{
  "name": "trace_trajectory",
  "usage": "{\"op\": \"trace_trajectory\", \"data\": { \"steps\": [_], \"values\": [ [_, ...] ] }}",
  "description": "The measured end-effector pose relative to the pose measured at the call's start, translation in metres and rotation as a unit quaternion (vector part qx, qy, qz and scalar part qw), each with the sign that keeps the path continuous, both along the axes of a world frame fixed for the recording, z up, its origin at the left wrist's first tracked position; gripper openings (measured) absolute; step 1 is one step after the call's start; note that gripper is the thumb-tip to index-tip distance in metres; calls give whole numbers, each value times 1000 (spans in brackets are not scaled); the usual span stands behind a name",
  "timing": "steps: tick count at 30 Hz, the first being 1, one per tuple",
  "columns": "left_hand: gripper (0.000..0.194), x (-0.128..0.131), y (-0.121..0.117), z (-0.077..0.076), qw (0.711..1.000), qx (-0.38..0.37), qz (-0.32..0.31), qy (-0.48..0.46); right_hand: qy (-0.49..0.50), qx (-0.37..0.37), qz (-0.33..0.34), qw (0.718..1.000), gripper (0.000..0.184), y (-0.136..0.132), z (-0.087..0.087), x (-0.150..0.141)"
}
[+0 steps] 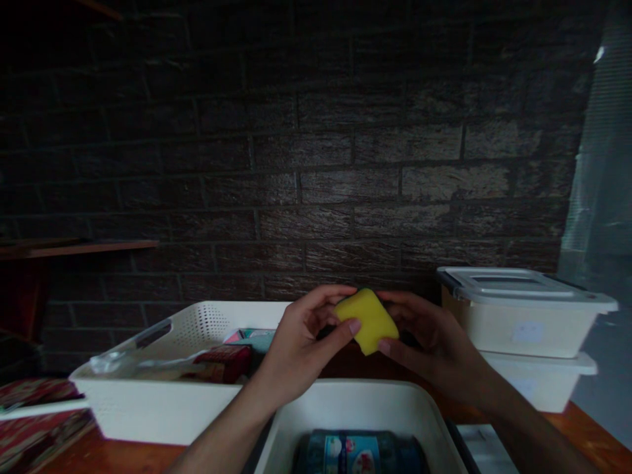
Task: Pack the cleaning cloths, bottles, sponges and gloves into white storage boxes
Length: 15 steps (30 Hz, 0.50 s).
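Between my two hands is a yellow sponge [368,319], held up above the table and tilted. My left hand [309,336] grips its left side, thumb across the front face and fingers behind the upper edge. On the right side my right hand [429,339] pinches it, thumb at the lower corner and fingers at the back. Below the hands stands a white bin [385,392] with a dark bottle [363,453] lying in it, a blue label facing up. The back of the sponge is mostly hidden.
A white perforated basket [162,411] with packets and plastic wrap stands at the left. Two lidded storage boxes [523,326] are stacked at the right. Behind is a dark brick wall [296,164]; a wooden shelf [99,248] juts out at the left.
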<state>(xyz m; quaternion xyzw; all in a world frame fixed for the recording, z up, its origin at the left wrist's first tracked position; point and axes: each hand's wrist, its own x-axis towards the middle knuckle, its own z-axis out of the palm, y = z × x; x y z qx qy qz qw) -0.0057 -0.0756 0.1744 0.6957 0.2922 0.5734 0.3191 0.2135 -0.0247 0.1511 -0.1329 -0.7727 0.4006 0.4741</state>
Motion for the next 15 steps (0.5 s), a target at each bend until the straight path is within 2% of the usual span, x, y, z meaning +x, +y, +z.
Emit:
{"op": "trace_trajectory", "data": {
  "steps": [3,9,11,15],
  "values": [
    [34,1,2,1,997,-25,-43,-51,-7,-2,-5,1000,63,-4,0,1],
    [28,-5,9,4,996,-70,-37,-50,-26,-19,39,999,87,-13,2,4],
    [29,-6,12,3,994,-97,-40,-40,-37,-11,46,998,81,-14,2,4],
    [38,-4,15,-1,991,-136,-14,-2,-41,-13,47,998,54,-9,-2,3]
  ]
}}
